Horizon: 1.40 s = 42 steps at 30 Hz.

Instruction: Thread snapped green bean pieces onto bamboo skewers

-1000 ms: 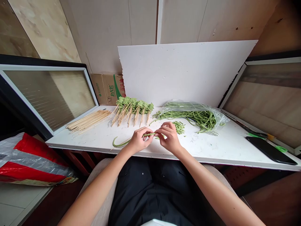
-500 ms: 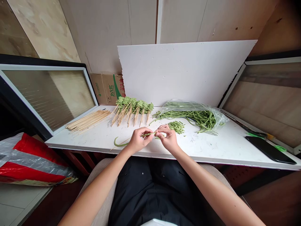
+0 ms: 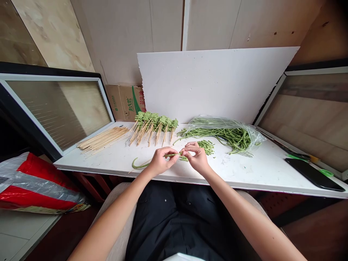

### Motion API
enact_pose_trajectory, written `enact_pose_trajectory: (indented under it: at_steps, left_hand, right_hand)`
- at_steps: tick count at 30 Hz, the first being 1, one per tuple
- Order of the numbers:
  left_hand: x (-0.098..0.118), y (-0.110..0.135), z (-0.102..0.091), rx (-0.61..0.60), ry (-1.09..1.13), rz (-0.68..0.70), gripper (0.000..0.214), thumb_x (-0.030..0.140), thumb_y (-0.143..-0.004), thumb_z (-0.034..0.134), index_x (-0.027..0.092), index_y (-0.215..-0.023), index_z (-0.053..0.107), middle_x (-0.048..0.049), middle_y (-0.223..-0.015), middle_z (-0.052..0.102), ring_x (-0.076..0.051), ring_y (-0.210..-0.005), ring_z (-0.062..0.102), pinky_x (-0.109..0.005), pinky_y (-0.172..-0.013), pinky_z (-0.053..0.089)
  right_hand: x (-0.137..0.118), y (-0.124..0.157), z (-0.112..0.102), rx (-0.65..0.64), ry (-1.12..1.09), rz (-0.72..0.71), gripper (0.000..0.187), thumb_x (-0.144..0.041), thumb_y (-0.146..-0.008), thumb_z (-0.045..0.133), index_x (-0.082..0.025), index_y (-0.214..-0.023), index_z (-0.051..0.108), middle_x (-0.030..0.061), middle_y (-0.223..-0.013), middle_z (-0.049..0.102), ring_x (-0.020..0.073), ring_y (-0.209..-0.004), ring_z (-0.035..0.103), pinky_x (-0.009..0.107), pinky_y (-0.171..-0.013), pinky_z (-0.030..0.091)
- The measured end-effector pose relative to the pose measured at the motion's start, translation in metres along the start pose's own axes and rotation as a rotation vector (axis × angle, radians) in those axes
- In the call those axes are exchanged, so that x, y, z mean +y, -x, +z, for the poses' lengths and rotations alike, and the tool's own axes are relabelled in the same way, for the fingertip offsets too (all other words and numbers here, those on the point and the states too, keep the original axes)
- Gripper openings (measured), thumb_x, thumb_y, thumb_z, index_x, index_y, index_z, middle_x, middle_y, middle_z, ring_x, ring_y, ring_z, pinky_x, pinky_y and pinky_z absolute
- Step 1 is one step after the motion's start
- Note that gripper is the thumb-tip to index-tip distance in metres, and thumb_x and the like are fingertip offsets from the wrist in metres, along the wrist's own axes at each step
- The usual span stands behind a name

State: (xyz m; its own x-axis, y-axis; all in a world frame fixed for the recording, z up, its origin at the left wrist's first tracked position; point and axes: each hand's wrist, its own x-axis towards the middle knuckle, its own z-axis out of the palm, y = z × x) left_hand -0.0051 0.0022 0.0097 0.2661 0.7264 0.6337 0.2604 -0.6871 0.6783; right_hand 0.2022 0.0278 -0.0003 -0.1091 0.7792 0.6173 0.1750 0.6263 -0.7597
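Observation:
My left hand [image 3: 161,161] is closed round a long green bean [image 3: 170,155]. The bean's curved tail [image 3: 136,165] shows to the left of that hand, above the table's front edge. My right hand [image 3: 198,158] pinches the bean's tip, close to the left fingertips. Short cut bean pieces [image 3: 207,147] lie in a pile just behind my right hand, with a few more pieces [image 3: 183,158] between the hands. One thin skewer [image 3: 145,162] lies beside the bean's tail, partly hidden by my left hand.
On the white table [image 3: 231,174], bare bamboo skewers [image 3: 104,138] lie at left and bean-loaded skewers [image 3: 154,123] at back. A clear bag of long beans [image 3: 231,134] lies right of them. A black phone [image 3: 314,174] rests at far right. A white board [image 3: 217,83] stands behind.
My right hand has shifted slightly, its fingers still at the bean's tip. More of the short pieces between the hands now shows. My left hand has hardly moved.

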Motion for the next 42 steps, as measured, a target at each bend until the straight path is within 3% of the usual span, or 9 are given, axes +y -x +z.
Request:
enact_pose_trajectory:
  at_steps: [7, 12, 14, 17, 22, 26, 31, 35, 42]
  left_hand:
    - [0.007, 0.0, 0.0, -0.06, 0.033, -0.019, 0.016, 0.029, -0.092, 0.072, 0.015, -0.094, 0.078, -0.0091, -0.091, 0.08, -0.018, -0.081, 0.073, -0.026, -0.072, 0.056]
    - [0.0, 0.001, -0.005, -0.057, 0.039, -0.068, 0.016, 0.03, -0.091, 0.074, 0.015, -0.091, 0.076, -0.0073, -0.085, 0.079, -0.017, -0.072, 0.073, -0.027, -0.069, 0.056]
    - [-0.004, 0.0, -0.008, -0.038, 0.066, -0.119, 0.017, 0.031, -0.091, 0.074, 0.015, -0.093, 0.075, -0.0056, -0.08, 0.078, -0.017, -0.067, 0.073, -0.027, -0.068, 0.056]
    - [-0.008, 0.0, -0.012, -0.004, 0.061, -0.146, 0.019, 0.033, -0.092, 0.074, 0.015, -0.097, 0.074, -0.0051, -0.078, 0.077, -0.018, -0.069, 0.075, -0.028, -0.07, 0.057]
    - [-0.012, 0.0, -0.011, 0.011, -0.045, -0.076, 0.016, 0.031, -0.093, 0.075, 0.016, -0.098, 0.076, -0.0079, -0.092, 0.078, -0.018, -0.083, 0.074, -0.028, -0.077, 0.057]
    - [-0.019, 0.001, -0.008, -0.018, -0.087, -0.001, 0.015, 0.031, -0.094, 0.075, 0.017, -0.1, 0.078, -0.009, -0.098, 0.076, -0.017, -0.084, 0.069, -0.028, -0.075, 0.055]
    - [-0.024, 0.003, -0.003, -0.041, -0.085, 0.021, 0.015, 0.029, -0.093, 0.078, 0.018, -0.102, 0.081, -0.0094, -0.102, 0.073, -0.017, -0.085, 0.069, -0.028, -0.077, 0.056]
    - [-0.023, 0.003, 0.002, -0.06, -0.071, 0.016, 0.011, 0.026, -0.093, 0.076, 0.017, -0.098, 0.078, -0.0096, -0.101, 0.072, -0.017, -0.087, 0.07, -0.029, -0.079, 0.059]
    - [-0.031, 0.003, -0.012, -0.084, -0.131, -0.073, 0.033, 0.026, -0.087, 0.081, 0.019, -0.119, 0.074, -0.0095, -0.111, 0.077, -0.019, -0.094, 0.072, -0.031, -0.087, 0.061]
  right_hand:
    - [-0.005, -0.001, -0.002, -0.294, -0.366, 0.313, 0.025, -0.042, -0.082, 0.078, -0.022, -0.066, 0.074, 0.0037, -0.073, 0.067, 0.0207, -0.074, 0.058, 0.038, -0.077, 0.049]
    - [0.006, -0.009, -0.012, -0.122, -0.414, 0.352, 0.03, -0.039, -0.075, 0.08, -0.022, -0.057, 0.063, 0.0032, -0.076, 0.068, 0.0194, -0.076, 0.061, 0.036, -0.078, 0.049]
    - [0.014, -0.017, -0.026, 0.005, -0.307, 0.331, 0.031, -0.047, -0.075, 0.082, -0.023, -0.062, 0.068, 0.0062, -0.081, 0.072, 0.0234, -0.082, 0.065, 0.038, -0.08, 0.051]
    - [0.027, -0.024, -0.044, 0.038, 0.025, 0.272, 0.032, -0.055, -0.081, 0.08, -0.023, -0.083, 0.082, 0.0116, -0.093, 0.079, 0.031, -0.096, 0.069, 0.044, -0.089, 0.051]
    - [0.05, -0.017, -0.047, -0.079, 0.608, 0.265, 0.022, -0.045, -0.087, 0.078, -0.024, -0.086, 0.086, 0.0127, -0.101, 0.081, 0.0437, -0.122, 0.057, 0.054, -0.1, 0.043]
    - [0.058, -0.01, -0.041, -0.173, 0.755, 0.301, 0.022, -0.041, -0.091, 0.076, -0.022, -0.086, 0.086, 0.0143, -0.094, 0.08, 0.0441, -0.12, 0.056, 0.052, -0.096, 0.044]
    - [0.027, -0.01, -0.028, -0.257, 0.367, 0.107, 0.043, -0.058, -0.101, 0.061, -0.023, -0.099, 0.086, 0.0122, -0.106, 0.082, 0.0337, -0.107, 0.067, 0.041, -0.085, 0.05]
    - [0.005, -0.005, -0.011, -0.35, 0.098, 0.132, 0.038, -0.06, -0.09, 0.076, -0.024, -0.099, 0.086, 0.0093, -0.102, 0.083, 0.0285, -0.093, 0.074, 0.035, -0.072, 0.051]
    - [0.014, -0.003, -0.012, -0.245, -0.002, 0.185, 0.038, -0.056, -0.086, 0.08, -0.02, -0.098, 0.083, 0.01, -0.099, 0.082, 0.0251, -0.085, 0.073, 0.034, -0.071, 0.052]
